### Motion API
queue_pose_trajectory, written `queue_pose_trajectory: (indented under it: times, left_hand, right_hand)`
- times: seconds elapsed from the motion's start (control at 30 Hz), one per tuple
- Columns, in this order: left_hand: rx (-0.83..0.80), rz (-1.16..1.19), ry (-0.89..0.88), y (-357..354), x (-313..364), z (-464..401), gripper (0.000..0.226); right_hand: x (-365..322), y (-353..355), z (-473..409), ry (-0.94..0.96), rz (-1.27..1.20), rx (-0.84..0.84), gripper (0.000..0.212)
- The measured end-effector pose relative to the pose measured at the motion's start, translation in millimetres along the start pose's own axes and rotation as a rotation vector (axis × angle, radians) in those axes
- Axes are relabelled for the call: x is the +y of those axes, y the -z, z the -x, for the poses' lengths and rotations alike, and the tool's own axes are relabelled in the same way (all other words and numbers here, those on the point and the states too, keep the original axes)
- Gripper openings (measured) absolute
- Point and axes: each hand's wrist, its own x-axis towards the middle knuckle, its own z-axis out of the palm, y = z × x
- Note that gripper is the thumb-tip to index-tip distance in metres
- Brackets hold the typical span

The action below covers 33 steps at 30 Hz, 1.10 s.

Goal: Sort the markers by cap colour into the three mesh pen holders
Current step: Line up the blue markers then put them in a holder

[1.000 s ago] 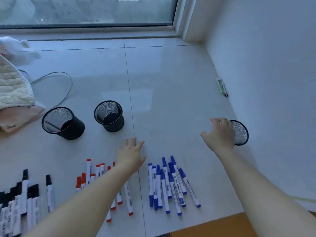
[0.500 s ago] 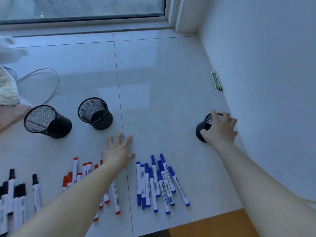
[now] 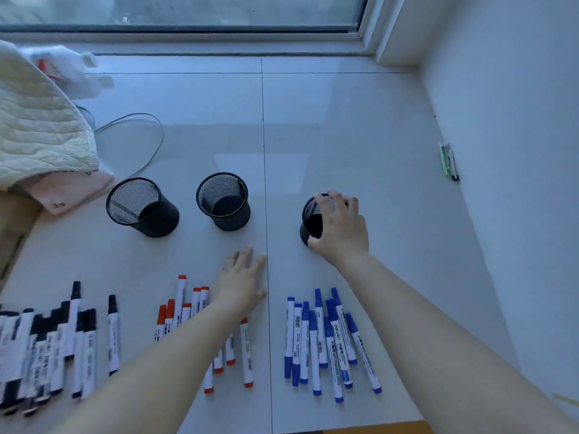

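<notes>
Our right grip [image 3: 340, 228] curls round the third mesh holder [image 3: 308, 220], now carried left beside the other two. Our left grip [image 3: 242, 278] stays spread flat over the floor [image 3: 360, 136].

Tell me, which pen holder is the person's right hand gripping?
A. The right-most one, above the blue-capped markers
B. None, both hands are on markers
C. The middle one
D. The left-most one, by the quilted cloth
A: the right hand curls round the right-most mesh holder, beyond the blue-capped markers; the other two holders stand untouched.
</notes>
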Motion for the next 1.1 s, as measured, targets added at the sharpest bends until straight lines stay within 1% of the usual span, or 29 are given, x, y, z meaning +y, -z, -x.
queue_pose_trajectory:
  times: [0.23, 0.4, 0.47, 0.57, 0.6, 0.67, 0.7, 0.77, 0.83, 0.93, 1.03, 1.1]
  left_hand:
    - [0.028, 0.008, -0.015, 0, -2, -2, 0.071]
    - [0.027, 0.048, -0.025, 6, -1, -1, 0.058]
    - [0.019, 0.074, -0.022, 10, 2, 1, 0.055]
    - [0.030, 0.165, 0.017, 16, 10, 10, 0.054]
    - [0.049, 0.208, 0.028, 16, 13, 15, 0.053]
    - [0.084, 0.281, 0.022, 13, 23, 26, 0.049]
    - [0.079, 0.309, 0.020, 9, 28, 33, 0.049]
    - [0.015, 0.359, 0.046, -2, 39, 46, 0.052]
    - [-0.065, 0.418, 0.108, -11, 51, 58, 0.058]
    - [-0.116, 0.472, 0.217, -22, 66, 72, 0.063]
    - [-0.101, 0.469, 0.281, -31, 78, 80, 0.063]
    - [-0.061, 0.482, 0.309, -35, 83, 81, 0.063]
  right_hand:
    - [-15, -2, -20, 0.000, -0.001, 0.028, 0.076]
    - [-19, -5, -23, -0.008, -0.019, 0.056, 0.077]
    - [-18, -5, -20, -0.009, -0.060, 0.047, 0.082]
    - [-14, -8, 1, -0.031, -0.085, 0.067, 0.097]
    - [-11, -11, 12, -0.042, -0.089, 0.094, 0.096]
    - [-1, -17, 38, -0.096, -0.171, 0.161, 0.087]
    - [6, -22, 53, -0.142, -0.240, 0.192, 0.080]
    - [21, -33, 85, -0.251, -0.337, 0.212, 0.067]
    - [37, -46, 119, -0.371, -0.350, 0.121, 0.057]
    - [55, -63, 159, -0.477, -0.249, -0.065, 0.051]
    - [59, -71, 180, -0.510, -0.191, -0.168, 0.055]
    - [58, -75, 188, -0.525, -0.210, -0.190, 0.059]
